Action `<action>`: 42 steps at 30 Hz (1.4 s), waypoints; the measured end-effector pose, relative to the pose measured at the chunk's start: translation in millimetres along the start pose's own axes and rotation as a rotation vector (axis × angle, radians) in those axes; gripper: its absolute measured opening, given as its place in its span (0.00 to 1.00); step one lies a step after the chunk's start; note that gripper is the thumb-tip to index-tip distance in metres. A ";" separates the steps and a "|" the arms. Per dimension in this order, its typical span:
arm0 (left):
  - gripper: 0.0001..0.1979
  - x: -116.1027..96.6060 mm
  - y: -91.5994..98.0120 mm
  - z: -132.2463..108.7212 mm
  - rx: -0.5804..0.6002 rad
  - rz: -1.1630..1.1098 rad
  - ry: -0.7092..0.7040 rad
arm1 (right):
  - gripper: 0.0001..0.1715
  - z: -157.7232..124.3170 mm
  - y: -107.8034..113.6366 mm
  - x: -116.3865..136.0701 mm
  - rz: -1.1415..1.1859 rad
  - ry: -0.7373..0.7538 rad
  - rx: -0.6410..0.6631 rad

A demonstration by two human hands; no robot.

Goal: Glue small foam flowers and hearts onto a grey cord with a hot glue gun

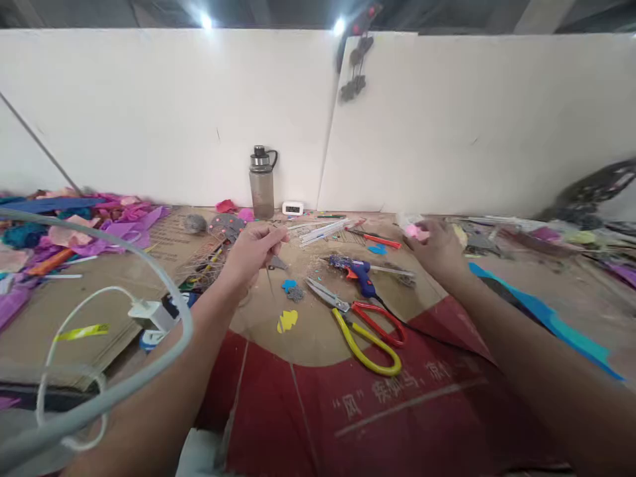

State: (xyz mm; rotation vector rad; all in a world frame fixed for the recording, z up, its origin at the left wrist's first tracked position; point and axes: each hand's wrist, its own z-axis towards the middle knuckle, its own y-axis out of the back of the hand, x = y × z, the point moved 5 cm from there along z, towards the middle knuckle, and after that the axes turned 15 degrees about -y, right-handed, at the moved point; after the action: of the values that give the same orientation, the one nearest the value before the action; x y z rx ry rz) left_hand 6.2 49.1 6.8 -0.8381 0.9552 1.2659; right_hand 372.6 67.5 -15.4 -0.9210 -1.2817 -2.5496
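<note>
Now, left hand (252, 255): you are pinching a thin grey strand (269, 279), which is hanging below your fingers.
Right hand (440, 252): your fingertips are resting right at a small pink piece (415, 231) by clear plastic (405, 220); I cannot tell whether you are gripping it.
Blue plastic glue gun (365, 278): it is lying between your hands, beside red-and-yellow-handled metal scissors (370, 356).

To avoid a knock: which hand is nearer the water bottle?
Left. The left hand is just in front of the water bottle; the right hand is well off to its right.
</note>
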 end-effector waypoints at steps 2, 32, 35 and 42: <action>0.16 -4.3 -2.6 -1.1 0.004 -0.025 -0.013 | 0.14 -25.6 -0.9 41.1 0.141 0.072 0.107; 0.10 8.0 -57.6 -26.0 0.142 -0.600 0.125 | 0.09 -154.1 -31.5 147.7 1.397 -0.178 0.838; 0.10 8.4 -64.7 -29.9 0.166 -0.612 0.114 | 0.11 -152.8 -26.8 148.6 1.447 -0.123 0.858; 0.09 5.6 -75.1 -32.9 0.238 -0.604 0.029 | 0.12 -141.0 -28.8 141.3 1.354 -0.041 0.739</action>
State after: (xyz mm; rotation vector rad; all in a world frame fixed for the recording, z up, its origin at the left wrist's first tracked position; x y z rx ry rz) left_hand 77.2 11.9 -11.4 -0.8702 0.7735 0.6100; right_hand 183.6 -2.8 -16.1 -1.0663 -0.9094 -0.9397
